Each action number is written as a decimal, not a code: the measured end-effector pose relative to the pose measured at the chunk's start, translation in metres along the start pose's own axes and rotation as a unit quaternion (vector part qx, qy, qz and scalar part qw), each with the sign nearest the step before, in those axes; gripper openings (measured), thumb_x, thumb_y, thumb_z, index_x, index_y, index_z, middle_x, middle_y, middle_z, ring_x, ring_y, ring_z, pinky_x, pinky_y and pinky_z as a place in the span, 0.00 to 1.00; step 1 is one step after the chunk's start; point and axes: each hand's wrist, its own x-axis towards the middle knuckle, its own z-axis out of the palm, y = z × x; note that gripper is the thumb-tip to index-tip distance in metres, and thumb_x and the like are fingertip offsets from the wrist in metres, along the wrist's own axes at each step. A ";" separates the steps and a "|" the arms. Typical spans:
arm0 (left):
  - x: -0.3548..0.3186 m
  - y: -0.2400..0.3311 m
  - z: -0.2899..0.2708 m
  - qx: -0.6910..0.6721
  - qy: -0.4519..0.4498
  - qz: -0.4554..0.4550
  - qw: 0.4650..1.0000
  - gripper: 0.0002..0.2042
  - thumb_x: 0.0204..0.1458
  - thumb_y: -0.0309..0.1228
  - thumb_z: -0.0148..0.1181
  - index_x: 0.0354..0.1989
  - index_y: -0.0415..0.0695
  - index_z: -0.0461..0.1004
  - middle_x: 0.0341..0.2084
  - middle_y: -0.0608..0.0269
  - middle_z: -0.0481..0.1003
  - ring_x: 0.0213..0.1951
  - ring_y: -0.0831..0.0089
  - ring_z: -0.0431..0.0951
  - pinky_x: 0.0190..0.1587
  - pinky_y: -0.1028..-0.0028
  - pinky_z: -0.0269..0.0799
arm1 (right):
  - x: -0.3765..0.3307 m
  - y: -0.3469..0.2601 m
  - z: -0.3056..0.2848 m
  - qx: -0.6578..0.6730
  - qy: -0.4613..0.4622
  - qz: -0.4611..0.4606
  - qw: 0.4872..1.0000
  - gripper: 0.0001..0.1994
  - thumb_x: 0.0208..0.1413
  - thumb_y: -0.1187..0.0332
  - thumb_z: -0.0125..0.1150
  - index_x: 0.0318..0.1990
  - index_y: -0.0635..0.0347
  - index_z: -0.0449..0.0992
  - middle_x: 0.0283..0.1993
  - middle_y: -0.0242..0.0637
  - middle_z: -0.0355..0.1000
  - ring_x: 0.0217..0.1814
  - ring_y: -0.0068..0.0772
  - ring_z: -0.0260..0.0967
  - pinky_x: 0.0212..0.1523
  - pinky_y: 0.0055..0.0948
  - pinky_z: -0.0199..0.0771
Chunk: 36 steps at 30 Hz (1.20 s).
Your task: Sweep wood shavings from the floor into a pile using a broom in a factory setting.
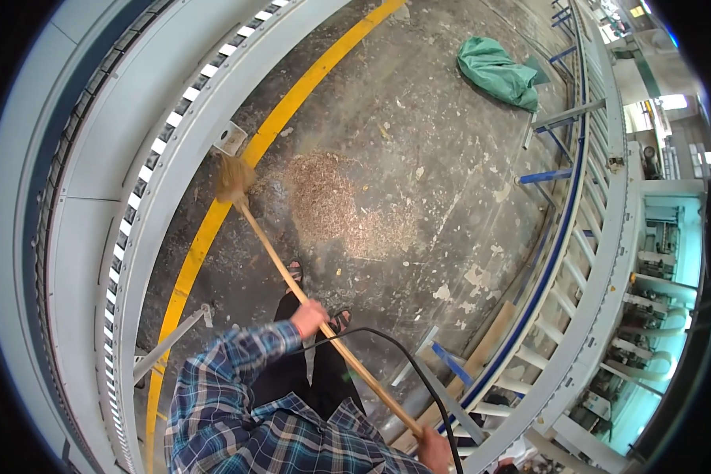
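A long wooden broom (275, 258) slants across the view, its straw head (235, 178) on the floor at the yellow line. My left hand (310, 317) is closed around the handle partway down, in front of my feet. Close to the handle's upper end, at the lower right, my right hand (434, 450) is wrapped around it. Just right of the broom head lies a spread pile of brownish shavings or chips (324, 197), with finer debris scattered around it. The bristle tips look slightly blurred.
A long grey machine frame (237, 75) curves along the left, beside the yellow floor line (312, 75). A roller conveyor (565, 304) with blue-tipped legs runs along the right. A crumpled green sack (502, 73) lies far right. A black cable (403, 345) crosses near my right arm.
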 end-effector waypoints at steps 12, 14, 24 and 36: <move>-0.061 -0.045 -0.047 -0.007 0.110 -0.164 0.980 0.06 0.31 0.31 0.62 0.22 0.51 0.77 0.20 0.62 0.74 0.29 0.60 0.72 0.36 0.63 0.64 | 0.048 -0.041 -0.020 -0.151 0.144 -0.297 0.932 0.04 0.49 0.71 0.51 0.33 0.54 0.65 0.30 0.42 0.67 0.34 0.49 0.69 0.29 0.49 0.63; -0.093 -0.134 -0.029 -0.204 0.240 -0.282 0.906 0.02 0.34 0.31 0.59 0.19 0.52 0.77 0.21 0.66 0.74 0.30 0.62 0.71 0.39 0.63 0.66 | 0.081 -0.089 -0.015 -0.134 0.138 -0.355 0.915 0.06 0.51 0.67 0.52 0.36 0.55 0.67 0.27 0.40 0.68 0.29 0.44 0.71 0.28 0.41 0.68; -0.039 -0.111 -0.016 0.112 -0.133 -0.061 0.983 0.05 0.37 0.38 0.60 0.16 0.55 0.79 0.18 0.61 0.75 0.26 0.60 0.77 0.32 0.61 0.71 | 0.021 -0.058 -0.003 -0.113 -0.023 -0.171 0.978 0.15 0.52 0.55 0.58 0.39 0.55 0.68 0.28 0.48 0.73 0.32 0.56 0.72 0.28 0.50 0.69; -0.045 -0.047 -0.080 0.006 0.077 -0.124 0.989 0.03 0.30 0.32 0.60 0.18 0.53 0.78 0.19 0.61 0.75 0.29 0.59 0.75 0.35 0.61 0.68 | -0.003 -0.053 -0.045 -0.203 0.112 -0.284 0.930 0.14 0.55 0.59 0.55 0.47 0.51 0.67 0.31 0.44 0.71 0.29 0.48 0.73 0.27 0.42 0.71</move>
